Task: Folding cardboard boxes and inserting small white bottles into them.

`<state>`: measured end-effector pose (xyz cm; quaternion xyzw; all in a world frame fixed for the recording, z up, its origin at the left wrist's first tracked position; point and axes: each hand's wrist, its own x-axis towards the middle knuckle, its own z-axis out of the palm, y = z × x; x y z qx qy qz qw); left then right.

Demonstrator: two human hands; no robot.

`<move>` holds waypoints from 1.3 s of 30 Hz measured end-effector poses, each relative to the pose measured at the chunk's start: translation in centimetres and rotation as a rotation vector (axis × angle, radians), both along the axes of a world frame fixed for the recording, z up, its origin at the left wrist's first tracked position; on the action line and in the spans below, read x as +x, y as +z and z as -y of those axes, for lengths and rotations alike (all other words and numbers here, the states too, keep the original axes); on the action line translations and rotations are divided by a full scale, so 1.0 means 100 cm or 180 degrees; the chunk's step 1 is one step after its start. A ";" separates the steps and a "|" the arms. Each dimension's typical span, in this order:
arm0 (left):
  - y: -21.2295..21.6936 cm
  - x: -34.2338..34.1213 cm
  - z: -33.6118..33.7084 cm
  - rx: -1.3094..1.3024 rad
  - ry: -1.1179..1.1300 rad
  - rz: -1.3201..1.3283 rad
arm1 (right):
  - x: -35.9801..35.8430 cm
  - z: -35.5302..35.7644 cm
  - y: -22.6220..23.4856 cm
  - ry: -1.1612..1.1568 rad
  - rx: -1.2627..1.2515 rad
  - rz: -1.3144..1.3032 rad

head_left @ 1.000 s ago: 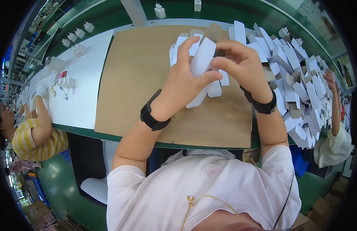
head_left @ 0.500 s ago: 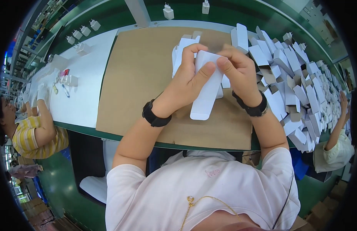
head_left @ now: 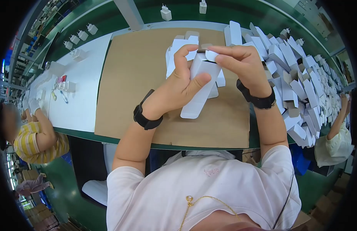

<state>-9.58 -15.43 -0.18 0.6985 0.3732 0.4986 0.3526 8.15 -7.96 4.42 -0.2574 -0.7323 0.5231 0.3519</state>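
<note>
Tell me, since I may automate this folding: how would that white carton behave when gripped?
The carton looks like thin card, hollow and open-ended, so probably light and easily crushed. The left hand and right hand bend its flap with fingertips alone. Flat sides: unlikely to roll.

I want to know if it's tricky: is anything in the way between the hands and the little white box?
No. The left hand and right hand already grip the white box directly, above the brown cardboard sheet.

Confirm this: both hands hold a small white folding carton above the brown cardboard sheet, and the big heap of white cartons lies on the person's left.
Not quite. The head view shows the left hand and right hand holding the small white folding carton above the brown cardboard sheet, but the heap of white cartons lies on the person's right.
</note>
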 end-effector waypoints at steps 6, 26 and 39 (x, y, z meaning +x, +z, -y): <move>0.001 -0.002 0.000 -0.0130 0.0027 -0.0078 | 0.000 -0.002 -0.008 0.0147 0.0084 0.0292; 0.011 0.002 0.006 -0.0241 0.0310 -0.0245 | -0.008 0.013 -0.014 0.0210 0.2134 0.0233; 0.010 -0.002 0.010 -0.0413 0.0171 -0.0334 | 0.003 0.004 -0.008 0.0604 0.0686 0.0008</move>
